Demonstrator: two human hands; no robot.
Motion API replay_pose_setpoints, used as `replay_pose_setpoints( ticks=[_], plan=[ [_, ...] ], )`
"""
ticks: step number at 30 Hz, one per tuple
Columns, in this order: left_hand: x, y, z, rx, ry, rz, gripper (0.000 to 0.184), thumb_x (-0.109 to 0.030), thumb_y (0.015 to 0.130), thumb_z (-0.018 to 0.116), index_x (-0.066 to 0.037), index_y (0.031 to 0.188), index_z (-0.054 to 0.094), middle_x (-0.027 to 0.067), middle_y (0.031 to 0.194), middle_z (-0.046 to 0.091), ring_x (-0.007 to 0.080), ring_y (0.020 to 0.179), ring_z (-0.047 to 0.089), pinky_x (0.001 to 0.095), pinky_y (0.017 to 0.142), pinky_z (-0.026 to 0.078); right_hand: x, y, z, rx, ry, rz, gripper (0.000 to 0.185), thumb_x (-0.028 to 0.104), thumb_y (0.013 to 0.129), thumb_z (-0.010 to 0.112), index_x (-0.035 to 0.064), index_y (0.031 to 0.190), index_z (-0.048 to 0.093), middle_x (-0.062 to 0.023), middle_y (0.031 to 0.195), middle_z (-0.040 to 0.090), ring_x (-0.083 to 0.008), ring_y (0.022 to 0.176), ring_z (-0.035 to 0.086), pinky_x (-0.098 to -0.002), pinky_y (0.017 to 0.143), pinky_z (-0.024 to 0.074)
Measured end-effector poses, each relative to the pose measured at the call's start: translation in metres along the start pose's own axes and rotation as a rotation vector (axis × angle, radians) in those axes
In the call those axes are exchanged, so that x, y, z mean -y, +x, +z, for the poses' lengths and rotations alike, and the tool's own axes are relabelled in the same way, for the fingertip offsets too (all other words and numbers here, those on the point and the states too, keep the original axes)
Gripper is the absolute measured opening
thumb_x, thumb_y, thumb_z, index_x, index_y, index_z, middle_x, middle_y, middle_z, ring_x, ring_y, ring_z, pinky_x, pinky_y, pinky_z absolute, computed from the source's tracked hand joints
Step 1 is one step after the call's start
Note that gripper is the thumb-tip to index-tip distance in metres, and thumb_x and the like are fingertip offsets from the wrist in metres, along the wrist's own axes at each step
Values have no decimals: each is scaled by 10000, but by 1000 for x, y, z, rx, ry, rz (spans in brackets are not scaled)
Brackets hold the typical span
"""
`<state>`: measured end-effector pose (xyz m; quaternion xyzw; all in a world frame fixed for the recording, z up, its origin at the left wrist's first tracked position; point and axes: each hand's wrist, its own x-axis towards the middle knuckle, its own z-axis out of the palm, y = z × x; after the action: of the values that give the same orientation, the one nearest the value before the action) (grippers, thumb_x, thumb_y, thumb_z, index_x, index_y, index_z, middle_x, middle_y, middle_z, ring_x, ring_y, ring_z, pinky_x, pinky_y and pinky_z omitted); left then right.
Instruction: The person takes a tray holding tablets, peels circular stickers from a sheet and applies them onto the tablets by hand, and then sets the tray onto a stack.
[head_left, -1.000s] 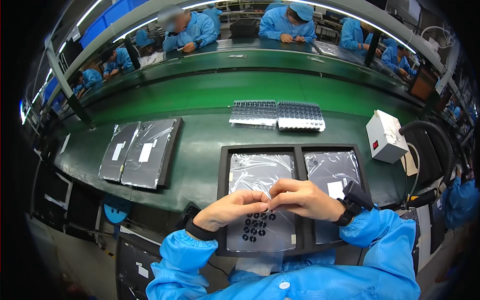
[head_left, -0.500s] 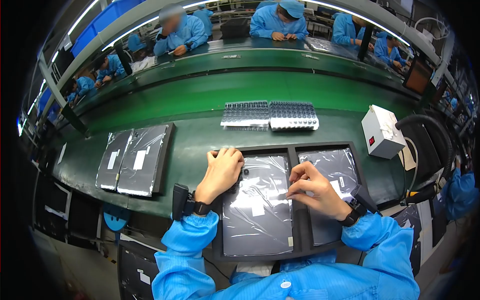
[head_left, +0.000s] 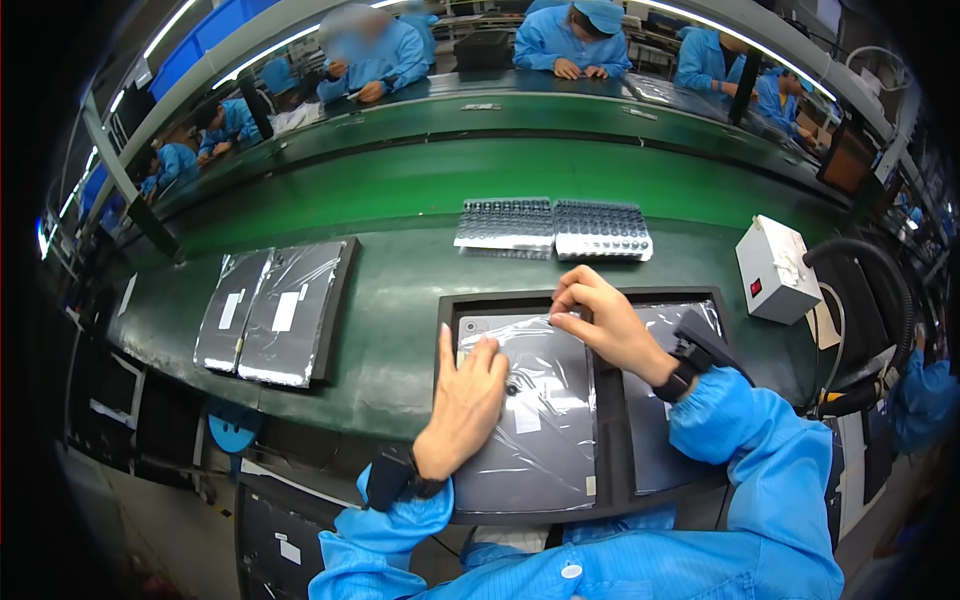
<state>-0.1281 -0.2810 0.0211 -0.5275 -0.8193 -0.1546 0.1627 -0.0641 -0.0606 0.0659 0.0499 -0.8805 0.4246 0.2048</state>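
Note:
Two film-wrapped dark tablets lie in a black foam tray (head_left: 612,450) in front of me. My left hand (head_left: 468,395) rests with fingers spread over the left part of the left tablet (head_left: 545,450), with small black round pieces (head_left: 513,389) partly visible beside its fingers. Above the upper right of that tablet, my right hand (head_left: 600,318) has thumb and forefinger pinched together; whatever is between the fingertips is too small to name. The right tablet (head_left: 670,430) is partly covered by my right forearm.
Two wrapped tablets (head_left: 285,310) lie in another foam tray at the left. Behind my hands are two sheets of round black pieces (head_left: 603,230). A white box (head_left: 775,270) with a red switch and a black hose (head_left: 890,270) stand right. Several co-workers sit across the bench.
My left hand has moved down from the tray's upper left corner and its fingers have spread. My right hand has moved up and slightly left, over the left tablet's upper edge.

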Motion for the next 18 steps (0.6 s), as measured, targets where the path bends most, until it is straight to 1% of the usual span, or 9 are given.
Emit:
replay_pose_setpoints(
  ticks=[1,2,3,4,5,7,9,12,18],
  plan=[
    [-5,-5,0,10,-18,2,103,-73,870,588,-12,947,556,181,1145,572,307,1119,560,624,1098,241,-7,7,11,28,51,48,91,103,830,668,17,833,641,-80,1000,566,-235,925,584,-326,761,469],
    [-9,-10,0,20,-37,2,109,-72,876,577,-6,960,556,203,1165,565,326,1145,548,623,1096,247,-15,13,23,38,55,45,91,103,830,668,17,833,641,-80,1000,566,-235,925,584,-326,761,469],
    [-12,-15,-2,41,-64,9,119,-73,884,563,1,977,555,234,1209,548,353,1189,520,614,1096,258,-25,20,36,43,23,-20,96,112,826,668,18,824,645,-80,1002,571,-245,948,572,-336,795,460],
    [-15,-19,-5,62,-97,4,124,-71,879,570,1,978,554,251,1223,544,361,1197,518,592,1102,266,-29,26,47,47,-9,-86,102,120,822,668,20,815,649,-80,1003,575,-254,972,561,-346,829,452],
    [-15,-22,-7,47,-113,4,122,-71,880,573,0,978,553,245,1219,550,359,1200,519,582,1102,272,-32,30,58,71,12,-60,101,137,811,670,37,800,663,-69,1012,587,-258,1015,528,-365,899,410],
    [-14,-26,-9,29,-127,-4,122,-71,881,576,-1,977,552,240,1215,557,358,1203,519,572,1103,279,-31,34,71,74,-20,-88,97,142,809,672,46,794,668,-59,1018,591,-253,1018,522,-368,905,399],
    [-12,-28,-11,25,-211,-39,119,-68,886,581,-1,980,552,217,1217,569,340,1202,525,562,1101,286,-30,36,82,57,-34,-116,92,161,800,677,71,780,680,-31,1032,602,-244,1034,504,-377,912,372],
    [-11,-30,-11,16,-223,-58,116,-72,892,582,-1,980,552,193,1223,575,316,1206,526,561,1102,284,-31,36,90,34,-59,-148,92,167,797,682,77,776,684,-23,1028,600,-244,1030,498,-373,899,371],
    [-11,-31,-11,11,-284,-79,102,-67,897,576,1,969,550,188,1223,576,310,1212,523,566,1105,274,-31,35,94,18,-74,-114,70,159,780,691,90,777,678,-19,1042,594,-235,1034,492,-360,893,359]
  ],
)
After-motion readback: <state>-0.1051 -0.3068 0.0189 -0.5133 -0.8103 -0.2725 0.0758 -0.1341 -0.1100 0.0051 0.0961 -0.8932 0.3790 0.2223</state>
